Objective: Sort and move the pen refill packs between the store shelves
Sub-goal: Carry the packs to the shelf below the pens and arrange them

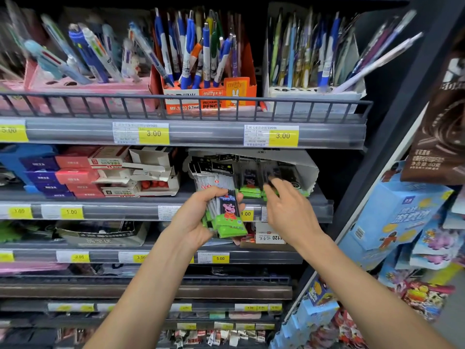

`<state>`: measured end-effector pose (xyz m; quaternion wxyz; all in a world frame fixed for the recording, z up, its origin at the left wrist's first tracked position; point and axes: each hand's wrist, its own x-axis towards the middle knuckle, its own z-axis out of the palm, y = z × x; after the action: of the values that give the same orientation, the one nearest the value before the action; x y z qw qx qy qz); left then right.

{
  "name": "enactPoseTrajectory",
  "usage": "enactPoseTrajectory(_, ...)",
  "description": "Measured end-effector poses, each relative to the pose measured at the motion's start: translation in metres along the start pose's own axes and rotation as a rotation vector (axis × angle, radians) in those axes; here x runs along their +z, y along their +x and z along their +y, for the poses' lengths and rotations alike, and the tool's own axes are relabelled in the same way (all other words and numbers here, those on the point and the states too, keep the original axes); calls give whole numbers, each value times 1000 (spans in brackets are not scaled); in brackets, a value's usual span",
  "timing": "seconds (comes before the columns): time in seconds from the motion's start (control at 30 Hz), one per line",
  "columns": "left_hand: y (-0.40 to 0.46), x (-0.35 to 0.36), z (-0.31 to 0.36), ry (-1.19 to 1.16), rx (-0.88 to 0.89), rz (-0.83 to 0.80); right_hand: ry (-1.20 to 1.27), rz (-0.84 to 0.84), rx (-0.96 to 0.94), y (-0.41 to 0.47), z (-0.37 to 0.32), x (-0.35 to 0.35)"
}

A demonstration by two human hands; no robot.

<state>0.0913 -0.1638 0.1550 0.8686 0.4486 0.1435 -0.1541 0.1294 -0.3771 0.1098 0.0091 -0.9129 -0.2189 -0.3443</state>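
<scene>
My left hand grips a stack of pen refill packs with green bottoms and a pink cartoon pig on the front one, held in front of the second shelf's edge. My right hand reaches into the white display box on that shelf, its fingertips pinching a pack that is blurred and standing among others. More green-bottomed packs stand in the box, and black-topped packs lean at its left.
Pen and pencil holders fill the top shelf behind a wire rail. Small red, purple and white boxes sit left on the second shelf. Lower shelves carry yellow price tags. Blue snack boxes hang on the right rack.
</scene>
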Motion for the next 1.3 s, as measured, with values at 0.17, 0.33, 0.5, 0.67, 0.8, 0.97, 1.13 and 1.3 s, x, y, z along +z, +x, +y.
enactPoseTrajectory(0.17,-3,2,-2,53,-11,2,44,8,-51,1,13,1)
enactPoseTrajectory(0.33,-9,3,-2,110,-15,29,-12,-23,82,-15,32,1)
enactPoseTrajectory(0.5,-12,6,-5,110,-17,31,49,-1,152,-17,18,-17)
enactPoseTrajectory(0.67,-19,5,-6,6,16,-59,527,93,-230,-29,-34,-56)
enactPoseTrajectory(0.8,-17,0,-7,4,44,-17,577,-16,-321,-34,-48,-67)
enactPoseTrajectory(0.97,-17,-1,-6,99,47,69,496,102,-377,-34,-42,-59)
enactPoseTrajectory(1.13,-11,1,5,234,25,100,358,202,-439,-35,-35,-43)
enactPoseTrajectory(1.3,-1,9,18,278,-8,100,390,277,-414,-27,-28,-29)
